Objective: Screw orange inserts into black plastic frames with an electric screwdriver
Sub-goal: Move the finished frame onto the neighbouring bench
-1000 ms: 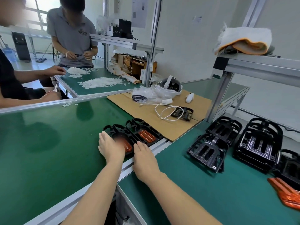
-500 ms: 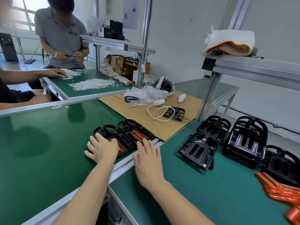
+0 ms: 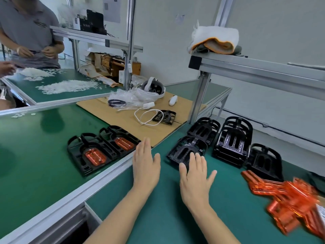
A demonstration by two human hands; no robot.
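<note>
The bench [image 3: 44,155] is covered in deep green matting, edged with pale silver aluminium rail [image 3: 98,184]. Two black frames [image 3: 98,152] on it carry glossy orange inserts [image 3: 94,156], ribbed lengthwise. Further frames [image 3: 232,143] to the right are plain black (one shows a fine speckled lattice inside). A loose pile of orange inserts [image 3: 284,198] at the right edge is translucent and shiny. A sheet of cardboard [image 3: 105,110] is tan-brown, with a white cable [image 3: 146,117] and a white headset [image 3: 153,87] on it. On the silver shelf [image 3: 263,69] lies a white cloth [image 3: 214,37] with an orange-tan lining. Small white pieces [image 3: 66,87] are heaped on the far green bench. The other person's shirt [image 3: 28,25] is grey.
</note>
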